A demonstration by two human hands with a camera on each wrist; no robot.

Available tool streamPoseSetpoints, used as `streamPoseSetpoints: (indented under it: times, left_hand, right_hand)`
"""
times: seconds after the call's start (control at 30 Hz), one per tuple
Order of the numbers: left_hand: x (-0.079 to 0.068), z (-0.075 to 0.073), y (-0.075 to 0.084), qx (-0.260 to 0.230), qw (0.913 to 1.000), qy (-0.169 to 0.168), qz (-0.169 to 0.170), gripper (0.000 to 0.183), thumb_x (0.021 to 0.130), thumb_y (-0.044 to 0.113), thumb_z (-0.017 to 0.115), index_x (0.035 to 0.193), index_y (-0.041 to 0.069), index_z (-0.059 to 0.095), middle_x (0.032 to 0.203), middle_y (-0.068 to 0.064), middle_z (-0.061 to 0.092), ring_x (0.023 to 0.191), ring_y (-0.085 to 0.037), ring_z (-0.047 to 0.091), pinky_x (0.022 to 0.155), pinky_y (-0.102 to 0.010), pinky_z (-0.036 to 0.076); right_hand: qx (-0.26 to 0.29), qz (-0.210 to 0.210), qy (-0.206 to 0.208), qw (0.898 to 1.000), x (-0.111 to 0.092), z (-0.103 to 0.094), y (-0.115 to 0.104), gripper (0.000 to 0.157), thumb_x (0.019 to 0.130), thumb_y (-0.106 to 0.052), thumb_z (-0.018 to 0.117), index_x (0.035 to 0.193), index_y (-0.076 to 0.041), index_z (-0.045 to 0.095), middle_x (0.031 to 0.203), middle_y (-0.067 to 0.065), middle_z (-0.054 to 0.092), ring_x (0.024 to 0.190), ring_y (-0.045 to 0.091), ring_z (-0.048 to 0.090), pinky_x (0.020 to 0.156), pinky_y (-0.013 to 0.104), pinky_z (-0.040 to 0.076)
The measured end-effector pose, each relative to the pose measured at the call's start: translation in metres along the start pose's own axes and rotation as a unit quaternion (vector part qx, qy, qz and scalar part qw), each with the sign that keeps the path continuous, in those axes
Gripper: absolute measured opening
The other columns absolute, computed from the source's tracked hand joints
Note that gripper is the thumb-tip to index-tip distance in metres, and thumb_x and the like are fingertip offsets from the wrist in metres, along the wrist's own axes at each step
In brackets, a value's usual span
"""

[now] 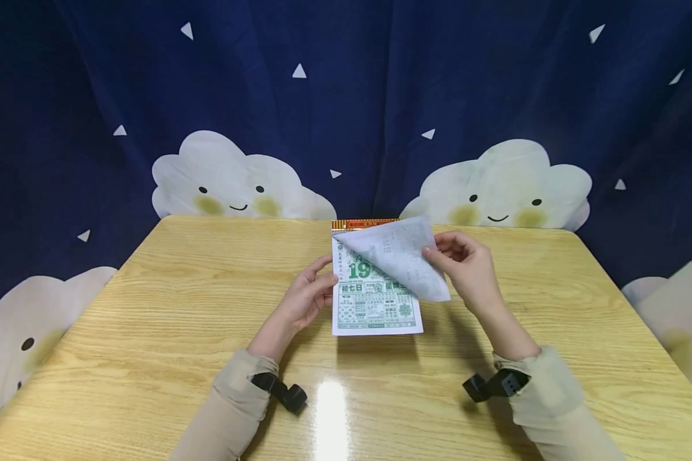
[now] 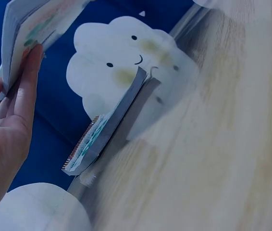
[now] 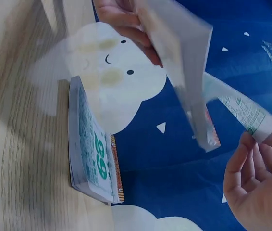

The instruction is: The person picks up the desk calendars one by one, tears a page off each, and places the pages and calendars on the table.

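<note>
Our left hand [image 1: 307,296] grips the firm-looking calendar [image 1: 375,314] by its side; our right hand [image 1: 468,266] pinches a sheet [image 1: 402,256], probably easily torn.

Dressed in plain beige fabric sleeves [image 1: 225,410], wrinkled near cuffs [image 1: 544,362]. Strapped over both wrists with black bands [image 1: 510,382], fitted with stubby black rounded cameras [image 1: 294,398].

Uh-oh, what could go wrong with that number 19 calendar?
The lifted page might rip crookedly, because the right grip pinches it near one edge. The calendar could slip and drop, since the left grip holds it by one side, up above the table.
</note>
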State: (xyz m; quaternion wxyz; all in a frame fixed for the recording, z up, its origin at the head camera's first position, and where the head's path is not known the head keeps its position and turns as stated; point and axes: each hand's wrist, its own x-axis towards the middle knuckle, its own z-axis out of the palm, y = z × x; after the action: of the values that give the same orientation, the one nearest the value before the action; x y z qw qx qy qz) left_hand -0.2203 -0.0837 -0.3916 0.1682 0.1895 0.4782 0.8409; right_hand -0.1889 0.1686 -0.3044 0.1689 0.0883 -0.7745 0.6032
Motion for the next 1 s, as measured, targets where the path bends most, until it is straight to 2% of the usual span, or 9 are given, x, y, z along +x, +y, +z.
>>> streamPoseSetpoints:
  times: [0.13,0.27,0.33,0.43,0.47,0.53,0.67,0.77,1.0]
  left_hand:
    - [0.000,0.001,0.001,-0.001,1.0000,0.008,-0.001,0.047,0.084,-0.006,0.038,0.130,0.000,0.026,0.087,-0.009,0.064,0.071,-0.019,0.062,0.063,-0.029,0.050]
    - [0.000,0.001,0.001,-0.004,0.9999,0.010,-0.002,0.046,0.085,-0.007,0.037,0.129,0.000,0.027,0.087,-0.009,0.064,0.070,-0.018,0.062,0.063,-0.028,0.050]
    - [0.000,0.002,0.002,-0.010,0.9999,0.011,-0.002,0.046,0.085,-0.007,0.036,0.129,0.000,0.028,0.086,-0.009,0.064,0.070,-0.017,0.062,0.063,-0.027,0.050]
    - [0.000,0.003,0.002,-0.013,0.9999,0.009,-0.001,0.046,0.084,-0.007,0.037,0.129,0.000,0.029,0.086,-0.009,0.064,0.069,-0.017,0.062,0.062,-0.025,0.050]
    - [0.000,0.003,0.002,-0.014,0.9999,0.008,-0.002,0.046,0.084,-0.007,0.037,0.129,0.000,0.028,0.086,-0.009,0.064,0.069,-0.017,0.062,0.062,-0.025,0.050]
    - [0.000,0.003,0.003,-0.008,1.0000,0.005,-0.003,0.048,0.084,-0.006,0.038,0.130,0.001,0.028,0.086,-0.009,0.064,0.068,-0.017,0.062,0.061,-0.026,0.050]
    - [-0.001,0.002,0.002,0.013,0.9999,0.001,-0.006,0.049,0.084,-0.005,0.039,0.130,0.003,0.028,0.085,-0.009,0.065,0.068,-0.018,0.062,0.060,-0.027,0.050]
    - [-0.001,0.000,0.002,0.026,0.9996,0.001,-0.007,0.048,0.084,-0.005,0.040,0.130,0.004,0.029,0.085,-0.008,0.065,0.067,-0.019,0.062,0.060,-0.029,0.050]
    - [-0.001,0.000,0.001,0.033,0.9994,0.001,-0.007,0.048,0.083,-0.005,0.040,0.130,0.006,0.031,0.086,-0.008,0.064,0.069,-0.020,0.062,0.062,-0.031,0.050]
  right_hand:
    - [0.034,0.008,-0.005,0.999,0.010,-0.006,0.021,0.023,0.071,-0.009,0.068,0.087,0.004,0.059,0.068,-0.004,0.057,0.061,0.006,0.052,0.055,0.014,0.044]
    - [0.105,0.008,-0.021,0.994,0.027,-0.017,0.063,0.025,0.069,-0.009,0.069,0.091,0.001,0.060,0.072,0.004,0.059,0.063,0.010,0.055,0.054,0.017,0.045]
    - [0.134,0.008,-0.022,0.991,0.040,-0.025,0.095,0.028,0.069,-0.007,0.069,0.094,0.001,0.060,0.076,0.008,0.061,0.065,0.014,0.056,0.053,0.019,0.046]
    - [0.131,0.023,-0.015,0.991,0.053,-0.033,0.126,0.032,0.070,-0.008,0.069,0.099,0.000,0.060,0.080,0.012,0.061,0.068,0.018,0.057,0.053,0.023,0.047]
    - [0.133,0.028,-0.019,0.990,0.054,-0.034,0.127,0.032,0.070,-0.008,0.068,0.100,0.000,0.059,0.082,0.012,0.060,0.069,0.019,0.056,0.054,0.023,0.047]
    - [0.119,0.029,-0.027,0.992,0.052,-0.034,0.119,0.030,0.072,-0.010,0.067,0.100,0.000,0.059,0.083,0.012,0.059,0.070,0.019,0.055,0.054,0.023,0.047]
    - [0.062,0.034,-0.051,0.996,0.035,-0.025,0.063,0.025,0.076,-0.016,0.063,0.095,0.000,0.061,0.083,0.005,0.057,0.071,0.013,0.052,0.056,0.020,0.045]
    - [0.016,0.042,-0.050,0.998,0.028,-0.020,0.033,0.021,0.076,-0.021,0.063,0.089,-0.004,0.063,0.078,-0.003,0.056,0.069,0.008,0.050,0.058,0.018,0.044]
    - [-0.001,0.059,-0.046,0.997,0.036,-0.021,0.020,0.015,0.075,-0.023,0.064,0.076,-0.007,0.061,0.068,-0.008,0.056,0.063,0.006,0.051,0.057,0.019,0.044]
